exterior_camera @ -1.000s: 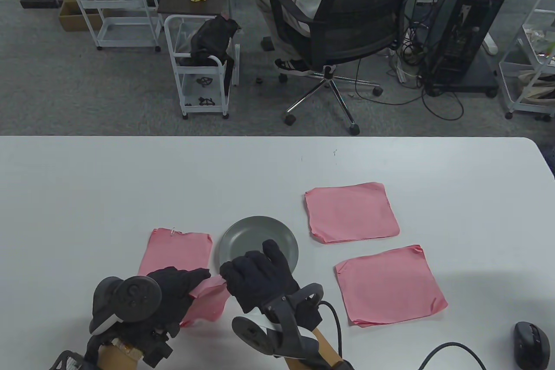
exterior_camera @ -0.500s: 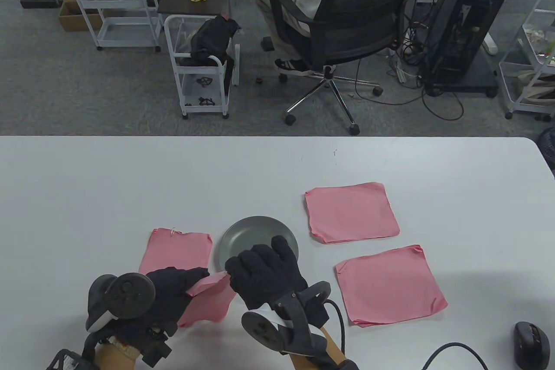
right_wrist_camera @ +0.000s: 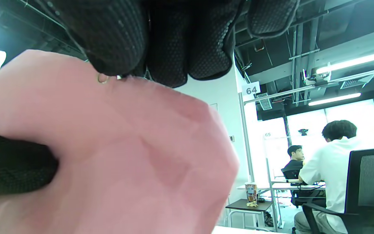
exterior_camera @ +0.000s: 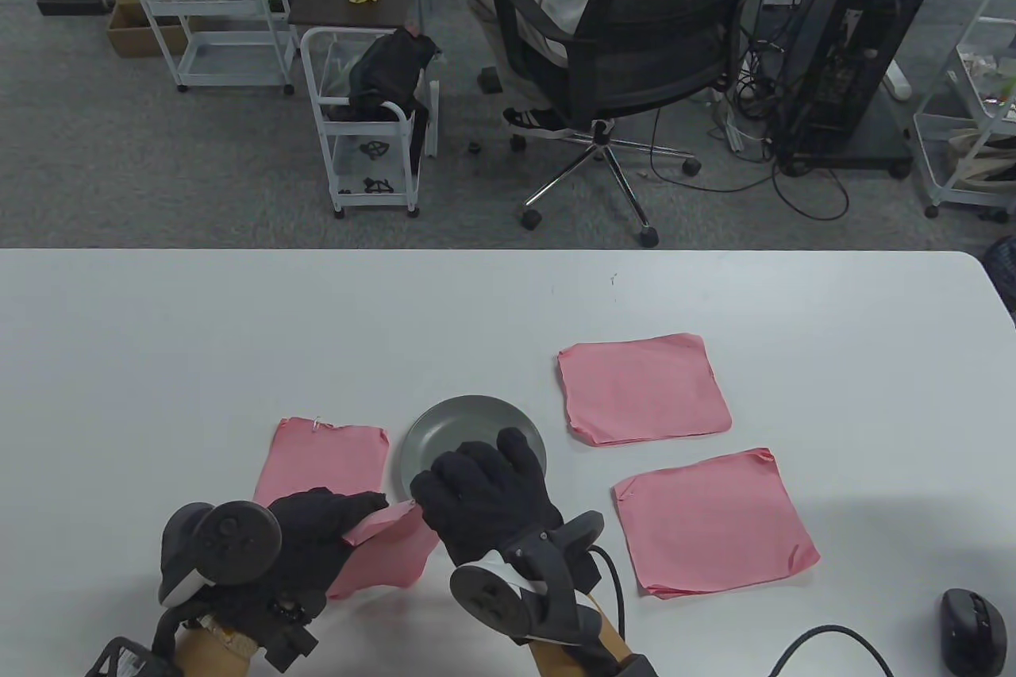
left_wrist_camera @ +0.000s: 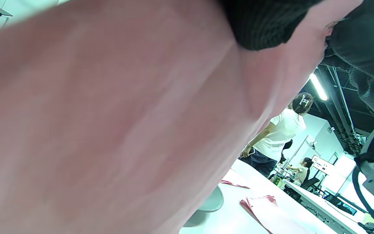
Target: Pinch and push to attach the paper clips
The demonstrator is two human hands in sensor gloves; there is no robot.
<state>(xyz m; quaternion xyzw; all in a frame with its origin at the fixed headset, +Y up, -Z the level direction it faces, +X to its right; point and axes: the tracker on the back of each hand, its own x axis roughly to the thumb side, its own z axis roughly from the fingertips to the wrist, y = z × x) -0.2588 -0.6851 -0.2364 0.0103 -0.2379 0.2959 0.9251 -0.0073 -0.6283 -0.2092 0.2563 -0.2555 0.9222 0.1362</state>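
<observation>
A white worktop (exterior_camera: 198, 328) is seen from above, with the person's gloved hands entering from its near edge. Three pink paper stacks are laid flat on it: one toward the right near the front edge (exterior_camera: 714, 522), one just behind it nearer the centre (exterior_camera: 641, 389), and one left of centre (exterior_camera: 321, 459), the last already carrying a paper clip (exterior_camera: 320, 422) on its far edge. A grey plate (exterior_camera: 452, 431) is set between the left stack and the two right ones; its near part is covered by the right hand (exterior_camera: 484, 498). A fourth pink paper stack (exterior_camera: 389, 558) is held lifted off the worktop near the front edge, between the two hands. Its left part is pinched by the curled fingers of the left hand (exterior_camera: 313, 534). The upper edge of that stack is met by the right hand, whose fingers are pressed together on a small metal paper clip (right_wrist_camera: 103, 78) sitting at the edge of the paper; only one wire loop of it is visible in the right wrist view. A black computer mouse (exterior_camera: 972, 629) is noted at the front right corner of the worktop.
</observation>
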